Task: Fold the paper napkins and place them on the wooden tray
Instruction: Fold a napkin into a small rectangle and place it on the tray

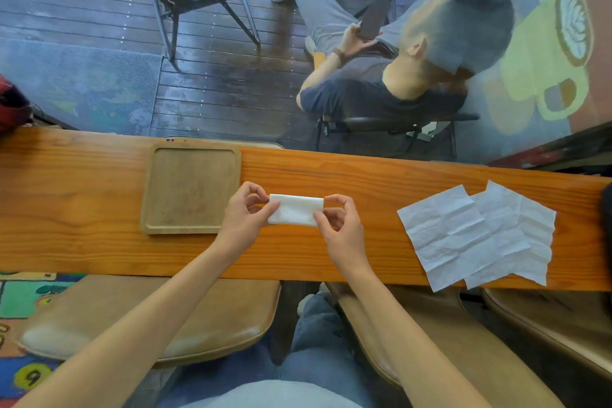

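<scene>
Folded napkin (295, 210) — thin, limp, easily creased — hangs at frame centre just above the tabletop (364, 175), pinched at its short ends by the left hand (246, 217) and right hand (341, 225); wooden tray (149, 202) waits bare at left — edge grips likely suit it best.

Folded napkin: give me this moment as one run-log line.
folded napkin: pinched by left hand and right hand | wooden tray: bare | unfolded napkins: flat, right

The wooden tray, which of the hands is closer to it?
Left. The left hand sits right beside the wooden tray, pinching the folded napkin; the right hand pinches its other end, farther away.
</scene>
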